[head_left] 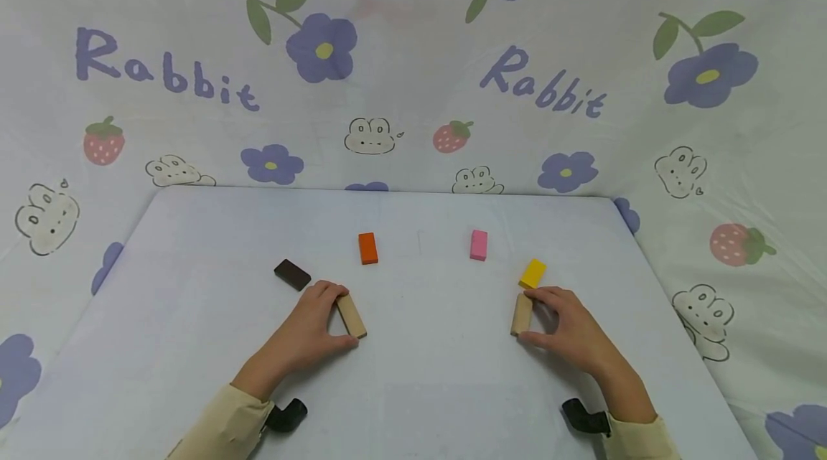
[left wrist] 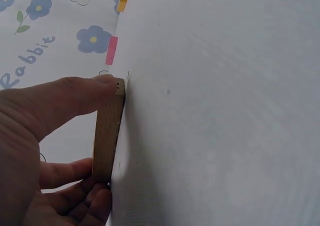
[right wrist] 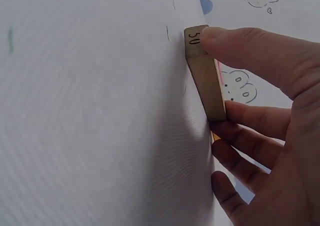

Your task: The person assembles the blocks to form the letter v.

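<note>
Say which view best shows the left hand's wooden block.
Left wrist view: the wooden block is close up, grain visible, held at both ends by the left hand. The head view shows it smaller, from above; the right wrist view misses it.

I'm at a screened-off white tabletop (head_left: 439, 359), sheeting (head_left: 407, 80) printed with rabbits (head_left: 370, 137) and flowers (head_left: 321, 49) around it; home or studio, I can't tell.
</note>
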The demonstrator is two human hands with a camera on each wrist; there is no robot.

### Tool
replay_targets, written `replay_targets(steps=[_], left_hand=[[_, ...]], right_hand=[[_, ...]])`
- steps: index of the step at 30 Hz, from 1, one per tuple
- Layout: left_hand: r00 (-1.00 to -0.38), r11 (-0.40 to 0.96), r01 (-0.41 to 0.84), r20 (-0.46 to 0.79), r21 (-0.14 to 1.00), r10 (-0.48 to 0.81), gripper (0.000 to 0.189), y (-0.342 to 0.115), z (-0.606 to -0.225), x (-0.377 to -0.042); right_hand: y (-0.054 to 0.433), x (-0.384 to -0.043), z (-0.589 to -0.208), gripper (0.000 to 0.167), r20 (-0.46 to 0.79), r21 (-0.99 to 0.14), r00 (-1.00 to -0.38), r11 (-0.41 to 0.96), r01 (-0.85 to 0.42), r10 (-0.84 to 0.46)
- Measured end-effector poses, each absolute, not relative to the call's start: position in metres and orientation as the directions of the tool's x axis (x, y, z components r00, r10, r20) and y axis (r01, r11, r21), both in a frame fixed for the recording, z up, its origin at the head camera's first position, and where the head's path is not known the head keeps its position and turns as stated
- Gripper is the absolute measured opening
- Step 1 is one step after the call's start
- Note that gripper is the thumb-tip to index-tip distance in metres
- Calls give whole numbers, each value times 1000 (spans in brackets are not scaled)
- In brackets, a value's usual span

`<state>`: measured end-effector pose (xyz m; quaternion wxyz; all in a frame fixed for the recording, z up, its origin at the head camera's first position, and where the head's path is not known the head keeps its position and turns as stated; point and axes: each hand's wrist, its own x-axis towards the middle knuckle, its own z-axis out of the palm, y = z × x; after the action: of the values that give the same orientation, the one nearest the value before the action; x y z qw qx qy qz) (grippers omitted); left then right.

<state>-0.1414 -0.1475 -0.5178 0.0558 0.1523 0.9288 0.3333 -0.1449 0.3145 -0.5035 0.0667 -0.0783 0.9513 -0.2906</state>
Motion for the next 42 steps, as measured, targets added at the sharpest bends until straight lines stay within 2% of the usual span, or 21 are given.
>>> replay_targets(steps=[13, 30, 42], left_hand=[[-948, 723, 239, -6, 649, 319, 72, -148, -516, -138], [-950, 725, 234, -5, 648, 312, 72, -148, -516, -133], [-947, 727, 233, -19, 646, 321, 73, -146, -513, -132]], right_hand=[[311, -142, -504, 75, -73, -555, -983, 826, -100, -168], [308, -138, -505, 70, -21, -558, -982, 817, -145, -189], [300, -131, -494, 74, 9, -575, -978, 799, -175, -208]])
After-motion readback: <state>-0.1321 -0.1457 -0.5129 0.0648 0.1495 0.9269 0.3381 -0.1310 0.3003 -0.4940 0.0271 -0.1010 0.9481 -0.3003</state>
